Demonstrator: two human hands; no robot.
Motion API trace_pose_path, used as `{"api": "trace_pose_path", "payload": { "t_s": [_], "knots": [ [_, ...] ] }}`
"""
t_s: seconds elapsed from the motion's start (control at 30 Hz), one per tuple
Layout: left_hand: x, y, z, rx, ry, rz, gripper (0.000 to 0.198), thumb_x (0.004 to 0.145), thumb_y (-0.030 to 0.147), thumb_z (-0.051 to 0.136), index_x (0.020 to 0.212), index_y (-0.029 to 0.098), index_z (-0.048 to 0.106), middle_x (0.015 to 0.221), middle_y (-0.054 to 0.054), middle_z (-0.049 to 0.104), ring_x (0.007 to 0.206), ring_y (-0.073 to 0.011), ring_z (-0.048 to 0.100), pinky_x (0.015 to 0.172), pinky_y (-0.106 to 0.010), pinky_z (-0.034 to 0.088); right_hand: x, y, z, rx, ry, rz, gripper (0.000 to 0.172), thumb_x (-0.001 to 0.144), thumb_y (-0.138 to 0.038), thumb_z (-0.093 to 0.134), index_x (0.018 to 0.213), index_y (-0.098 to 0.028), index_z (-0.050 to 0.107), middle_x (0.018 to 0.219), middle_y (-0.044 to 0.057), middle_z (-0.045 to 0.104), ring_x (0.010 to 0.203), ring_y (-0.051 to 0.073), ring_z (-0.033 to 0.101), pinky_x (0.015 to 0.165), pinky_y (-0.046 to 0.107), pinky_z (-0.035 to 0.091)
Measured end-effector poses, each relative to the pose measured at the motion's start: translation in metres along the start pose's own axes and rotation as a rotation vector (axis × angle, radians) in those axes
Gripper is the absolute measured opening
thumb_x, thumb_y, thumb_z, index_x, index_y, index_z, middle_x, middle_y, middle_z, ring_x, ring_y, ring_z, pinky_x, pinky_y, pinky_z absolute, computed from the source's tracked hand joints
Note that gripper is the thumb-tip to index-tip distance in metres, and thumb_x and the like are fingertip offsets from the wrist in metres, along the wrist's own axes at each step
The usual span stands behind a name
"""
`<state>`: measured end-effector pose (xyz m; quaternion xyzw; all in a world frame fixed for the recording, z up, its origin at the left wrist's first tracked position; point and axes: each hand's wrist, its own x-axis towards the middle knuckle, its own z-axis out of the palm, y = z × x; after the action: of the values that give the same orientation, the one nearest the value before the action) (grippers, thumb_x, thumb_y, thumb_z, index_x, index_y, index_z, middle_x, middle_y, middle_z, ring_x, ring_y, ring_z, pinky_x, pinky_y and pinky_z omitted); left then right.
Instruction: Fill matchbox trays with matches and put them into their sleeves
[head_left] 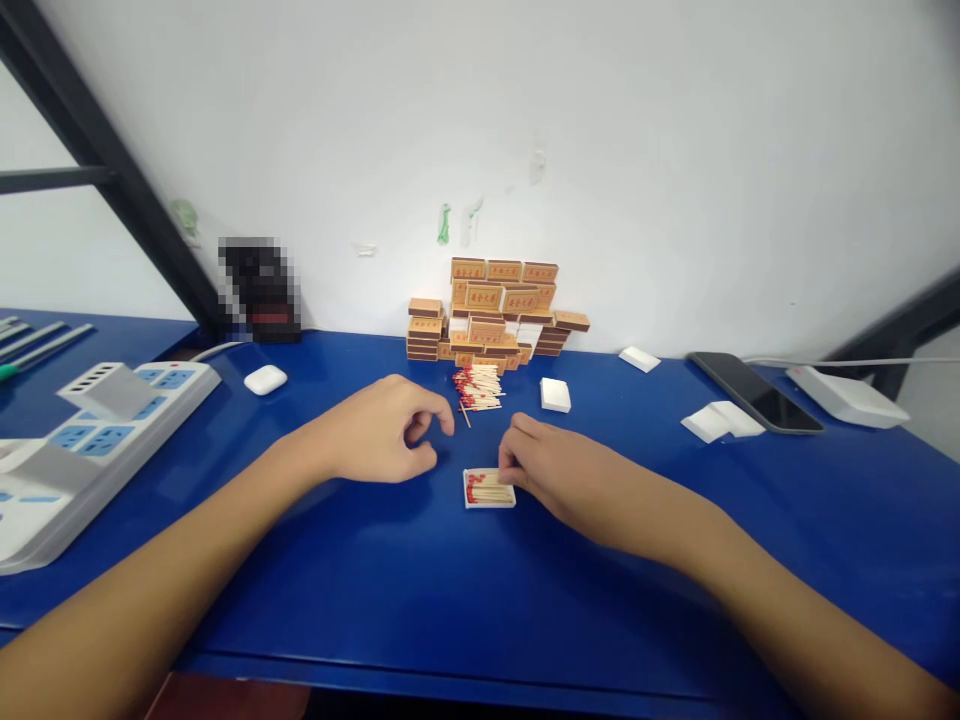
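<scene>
A small white matchbox tray (490,506) lies on the blue table, with several red-tipped matches (487,490) side by side in it. Over its right end is my right hand (541,460), fingers pinched together; whatever they pinch is hidden. My left hand (397,430) hovers left of the tray, thumb and forefinger curved apart with nothing between them. Beyond both hands sits a loose pile of matches (480,386), red heads mostly to the left. Behind the pile, orange-brown matchboxes (491,300) are stacked against the wall.
A white box (555,395) stands right of the pile. Farther right lie folded white paper (722,421), a black phone (754,392) and a white device (847,396). At left are a power strip (142,440), a white earbud case (265,380) and a pixelated dark object (262,290).
</scene>
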<state>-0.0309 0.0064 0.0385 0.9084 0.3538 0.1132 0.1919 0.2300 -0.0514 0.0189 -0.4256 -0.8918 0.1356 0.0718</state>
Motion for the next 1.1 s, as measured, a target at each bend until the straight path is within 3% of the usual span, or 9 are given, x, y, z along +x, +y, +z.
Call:
{"api": "trace_pose_path", "payload": {
  "t_s": [0.13, 0.27, 0.57, 0.83, 0.97, 1.1],
  "knots": [
    [-0.003, 0.008, 0.003, -0.117, -0.121, -0.014, 0.028, 0.074, 0.034, 0.076, 0.099, 0.023, 0.075, 0.066, 0.005, 0.061, 0.055, -0.0112, 0.054, 0.051, -0.025, 0.039, 0.0, -0.014, 0.004, -0.111, 0.034, -0.043, 0.016, 0.102, -0.011, 0.051, 0.092, -0.019, 0.059, 0.1, 0.008, 0.062, 0.071, 0.018, 0.056, 0.065, 0.033, 0.042],
    [-0.002, 0.011, 0.013, -0.124, -0.141, 0.012, 0.037, 0.071, 0.049, 0.084, 0.096, 0.023, 0.075, 0.07, 0.004, 0.063, 0.057, -0.0116, 0.055, 0.05, -0.025, 0.036, 0.005, -0.015, 0.007, -0.109, 0.039, -0.063, 0.008, 0.102, -0.015, 0.057, 0.096, -0.018, 0.061, 0.1, 0.008, 0.063, 0.074, 0.018, 0.06, 0.067, 0.033, 0.045],
    [0.001, 0.012, 0.02, -0.051, -0.098, 0.043, 0.024, 0.078, 0.043, 0.079, 0.088, 0.022, 0.073, 0.069, 0.004, 0.063, 0.059, -0.0115, 0.055, 0.054, -0.027, 0.036, 0.008, -0.01, 0.005, -0.014, 0.031, -0.033, 0.014, 0.103, -0.018, 0.054, 0.091, -0.019, 0.062, 0.1, 0.006, 0.062, 0.074, 0.015, 0.058, 0.065, 0.029, 0.042],
    [0.0, 0.01, 0.019, -0.042, -0.056, 0.05, 0.021, 0.077, 0.039, 0.076, 0.088, 0.022, 0.074, 0.068, 0.004, 0.063, 0.057, -0.0116, 0.053, 0.053, -0.027, 0.035, 0.031, 0.036, 0.012, 0.059, 0.363, 0.101, 0.005, 0.099, -0.022, 0.061, 0.095, -0.021, 0.063, 0.087, 0.002, 0.062, 0.076, 0.017, 0.056, 0.068, 0.03, 0.04],
    [0.0, 0.01, 0.019, -0.039, -0.057, 0.051, 0.018, 0.077, 0.038, 0.076, 0.085, 0.022, 0.073, 0.067, 0.004, 0.063, 0.056, -0.0114, 0.053, 0.052, -0.027, 0.035, 0.046, 0.049, 0.018, 0.064, 0.355, 0.072, 0.016, 0.096, -0.023, 0.066, 0.111, -0.02, 0.065, 0.104, 0.007, 0.062, 0.089, 0.02, 0.06, 0.079, 0.033, 0.046],
    [0.001, 0.011, 0.019, -0.03, -0.059, 0.043, 0.018, 0.077, 0.038, 0.075, 0.085, 0.021, 0.073, 0.067, 0.004, 0.064, 0.055, -0.0112, 0.053, 0.052, -0.027, 0.034, 0.057, 0.049, 0.021, 0.077, 0.327, 0.049, 0.01, 0.1, -0.026, 0.062, 0.105, -0.019, 0.066, 0.105, 0.008, 0.059, 0.093, 0.021, 0.059, 0.081, 0.033, 0.046]
  ]
}}
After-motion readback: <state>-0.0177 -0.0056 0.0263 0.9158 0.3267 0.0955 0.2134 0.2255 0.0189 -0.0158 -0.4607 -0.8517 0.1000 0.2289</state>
